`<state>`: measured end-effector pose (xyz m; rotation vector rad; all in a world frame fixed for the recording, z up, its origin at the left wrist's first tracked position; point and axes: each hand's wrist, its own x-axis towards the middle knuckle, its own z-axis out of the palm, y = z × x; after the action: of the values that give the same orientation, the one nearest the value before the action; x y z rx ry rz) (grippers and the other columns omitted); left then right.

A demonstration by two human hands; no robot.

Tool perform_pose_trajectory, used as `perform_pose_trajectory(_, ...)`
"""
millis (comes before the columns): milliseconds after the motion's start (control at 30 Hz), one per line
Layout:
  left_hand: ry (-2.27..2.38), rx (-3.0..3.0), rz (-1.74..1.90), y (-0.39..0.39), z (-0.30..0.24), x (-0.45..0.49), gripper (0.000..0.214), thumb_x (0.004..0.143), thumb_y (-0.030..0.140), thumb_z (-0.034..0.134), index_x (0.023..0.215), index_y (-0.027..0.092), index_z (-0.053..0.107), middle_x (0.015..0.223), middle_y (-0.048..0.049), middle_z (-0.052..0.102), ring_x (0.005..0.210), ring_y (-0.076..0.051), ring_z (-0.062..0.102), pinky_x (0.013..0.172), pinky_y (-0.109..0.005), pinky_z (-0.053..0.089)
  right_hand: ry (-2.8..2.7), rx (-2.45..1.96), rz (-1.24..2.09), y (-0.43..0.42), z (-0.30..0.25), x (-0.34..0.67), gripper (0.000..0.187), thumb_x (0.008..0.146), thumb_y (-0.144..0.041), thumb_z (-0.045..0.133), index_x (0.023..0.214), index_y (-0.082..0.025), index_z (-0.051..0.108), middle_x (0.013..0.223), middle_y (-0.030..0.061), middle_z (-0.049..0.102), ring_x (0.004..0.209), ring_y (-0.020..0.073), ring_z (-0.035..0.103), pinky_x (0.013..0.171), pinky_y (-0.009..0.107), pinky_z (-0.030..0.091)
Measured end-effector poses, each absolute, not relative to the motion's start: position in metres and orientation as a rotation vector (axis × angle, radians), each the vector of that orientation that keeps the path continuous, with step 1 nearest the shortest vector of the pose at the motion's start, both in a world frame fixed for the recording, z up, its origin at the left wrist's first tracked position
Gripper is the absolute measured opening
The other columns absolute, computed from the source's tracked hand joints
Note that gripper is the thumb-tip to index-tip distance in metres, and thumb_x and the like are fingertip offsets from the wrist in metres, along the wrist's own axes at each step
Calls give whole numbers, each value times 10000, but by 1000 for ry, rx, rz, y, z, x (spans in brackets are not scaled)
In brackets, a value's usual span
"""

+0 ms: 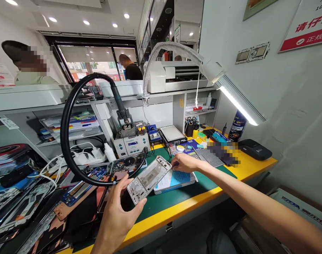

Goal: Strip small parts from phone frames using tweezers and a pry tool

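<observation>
Two bare hands at work over a green mat [177, 197] with yellow edge; landmark taken: silver phone frame [149, 179].

Item 1, phone frame: stripped metal chassis, held tilted above the mat, lower end nearer the wearer; angled, by judgement, to bring its inner face toward the eye and the lamp.

Item 2, left hand [118, 215]: below and just left of the frame; thumb on the frame's lower right corner, fingers spread fairly wide and curled behind its near end; gripping the frame by that end only, leaving the long face uncovered.

Item 3, right hand [184, 163]: just right of the frame's upper end; fingers drawn narrow, tips pinched together close by the frame's top corner; whether touching the frame or holding some small part cannot be told; forearm stretched across the mat from the right.

Item 4, blue-and-white flat pad [174, 180]: lying on the mat directly right of the frame, beneath the right hand.

Item 5, black hose [68, 141]: looping left of the frame, rising to a hot-air station [130, 143] behind it.

Item 6, opened phones and loose boards [31, 208]: heaped left of the frame.

Item 7, strip lamp [237, 104]: above and right of the frame, lit.

Item 8, black can [237, 126]: far right of the frame, upright by the wall.
</observation>
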<state>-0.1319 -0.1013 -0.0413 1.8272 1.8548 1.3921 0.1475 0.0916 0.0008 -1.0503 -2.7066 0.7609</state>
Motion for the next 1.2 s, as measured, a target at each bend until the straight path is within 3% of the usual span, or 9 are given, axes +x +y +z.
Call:
perform_pose_trajectory(367,1885,1916,1349,-108,-34,-123,690,821,480,753,1414,297,453,1371,-93,583,1244,-315,586,1066,-545,495,-2018,-1023,1403,72,8,169,257,999,-370,641,1126,-149,669,1086,60,709,914,194,704,805,389,609)
perform_pose_trajectory(500,1883,2104,1384,-112,-26,-114,680,835,427,751,1424,269,450,1368,-115,570,1249,-310,580,1059,-507,505,-1694,-870,1727,48,17,180,260,999,-380,637,1110,-147,671,1165,79,705,995,212,707,863,422,607)
perform_pose_trajectory(633,1850,2369,1419,-116,-13,-104,742,836,328,760,1481,200,416,1340,-145,575,1256,-310,553,1059,-470,496,-1509,-751,1974,26,24,184,187,961,-325,694,998,-142,677,1004,46,736,954,214,731,871,446,616)
perform_pose_trajectory(833,1801,2453,1476,-131,6,-91,733,842,230,746,1493,205,411,1335,-135,569,1251,-303,558,1087,-454,467,-1367,-686,2009,2,34,186,207,850,-318,808,850,-165,668,890,43,753,902,243,760,826,426,625)
perform_pose_trajectory(1033,1791,2303,1416,-143,8,-82,797,813,265,761,1511,260,374,1414,-110,539,1318,-310,525,1191,-473,390,-1338,-708,1970,-13,38,188,176,843,-296,820,825,-156,715,829,33,699,796,165,695,648,258,587)
perform_pose_trajectory(1200,1700,2079,1484,-149,4,-74,773,802,235,767,1488,300,419,1449,-94,532,1365,-318,518,1199,-499,406,-1253,-716,1984,-20,31,189,155,824,-261,838,828,-145,735,820,9,655,703,107,612,626,232,582)
